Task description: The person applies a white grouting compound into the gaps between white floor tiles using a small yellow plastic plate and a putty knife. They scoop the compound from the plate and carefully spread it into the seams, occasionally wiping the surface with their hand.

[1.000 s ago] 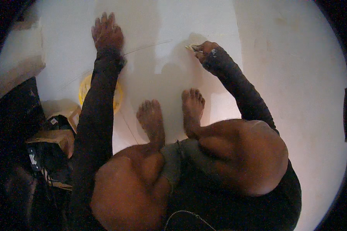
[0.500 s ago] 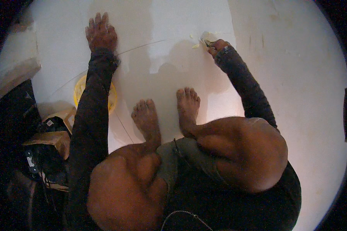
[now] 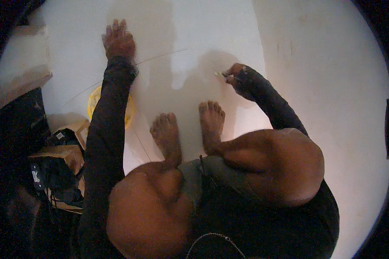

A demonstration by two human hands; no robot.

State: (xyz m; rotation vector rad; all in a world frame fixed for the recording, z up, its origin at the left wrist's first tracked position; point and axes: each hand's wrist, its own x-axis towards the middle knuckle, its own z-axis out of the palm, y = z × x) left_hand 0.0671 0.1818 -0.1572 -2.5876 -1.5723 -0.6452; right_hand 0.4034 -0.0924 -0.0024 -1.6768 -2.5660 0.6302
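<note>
My left hand (image 3: 119, 42) rests palm down on the pale floor (image 3: 194, 26) at the far left, fingers stretched out, holding nothing. To the right, my right hand (image 3: 235, 74) is low over the floor with its fingers closed on a small, thin tool (image 3: 224, 75). The tool has a light tip; blur and the fingers hide its kind. My two bare feet (image 3: 165, 134) stand on the floor between the hands, nearer to me. Behind my left forearm lies a yellow round-rimmed container (image 3: 92, 113), partly hidden.
On the left stand open cardboard boxes (image 3: 65, 152) with black items (image 3: 65, 181) and cords. A dark panel-like object (image 3: 17, 125) lies beyond them. Thin lines (image 3: 162, 55) cross the floor, and a seam (image 3: 260, 39) runs along the right.
My right hand has drawn back toward me and slightly left. The pale yellow bits around it no longer show where they lay. My left hand stays flat; the whole view has shifted a little.
</note>
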